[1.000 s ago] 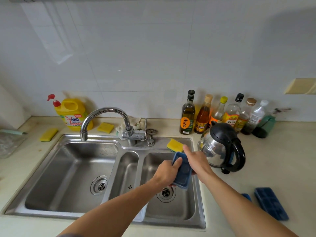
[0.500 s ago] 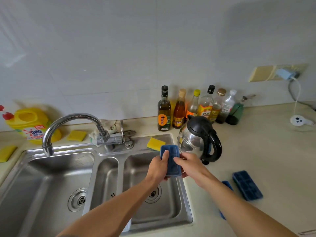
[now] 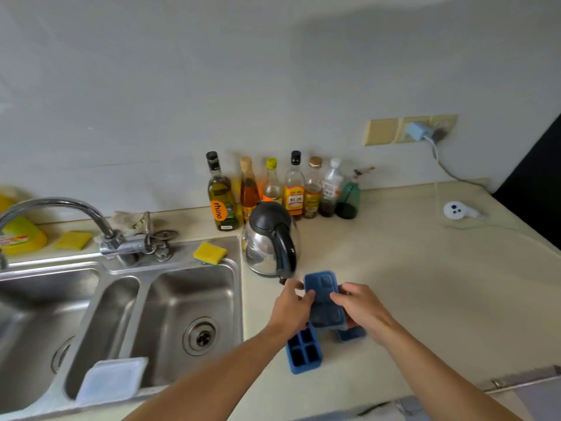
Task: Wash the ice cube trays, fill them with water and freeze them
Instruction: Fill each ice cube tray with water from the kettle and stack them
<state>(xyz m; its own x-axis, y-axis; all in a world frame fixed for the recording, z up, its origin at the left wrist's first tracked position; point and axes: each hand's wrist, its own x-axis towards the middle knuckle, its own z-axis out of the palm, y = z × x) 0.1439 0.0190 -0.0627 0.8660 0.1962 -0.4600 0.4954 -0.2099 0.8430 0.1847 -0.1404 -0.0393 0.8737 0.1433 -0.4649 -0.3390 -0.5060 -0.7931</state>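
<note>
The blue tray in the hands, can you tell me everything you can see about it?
The blue rectangular ice cube tray looks like soft plastic or rubber, with rounded corners and rows of square pockets. It faces up, tilted a little. The left hand and right hand pinch its long sides, holding it over the cream counter, above two more blue trays, in front of the shiny steel kettle. Whether it is wet is unclear.

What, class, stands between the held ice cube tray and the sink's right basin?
Nothing visible. Both hands, left hand and right hand, hold the blue tray above the counter. Only bare counter and the sink rim lie leftward toward the right basin; the kettle stands behind.
</note>
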